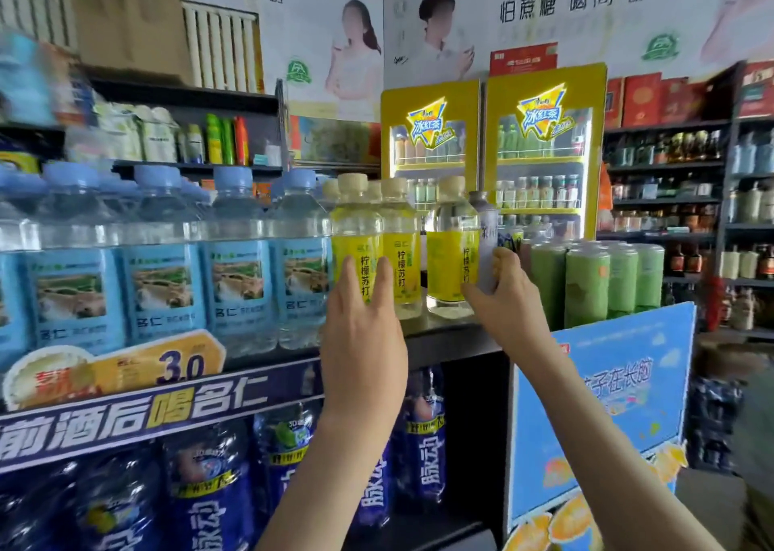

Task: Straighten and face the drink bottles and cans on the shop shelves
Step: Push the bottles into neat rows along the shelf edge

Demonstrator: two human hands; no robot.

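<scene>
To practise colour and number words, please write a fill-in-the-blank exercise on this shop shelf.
1. The left hand touches a bottle with a ____ label.
2. The price sign shows ____.
3. The cans beside the right hand are ____.
Missing words: yellow; 3.0; green.

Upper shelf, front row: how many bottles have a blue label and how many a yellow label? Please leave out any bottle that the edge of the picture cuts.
Blue-label bottles: 4
Yellow-label bottles: 3
Total: 7
</scene>
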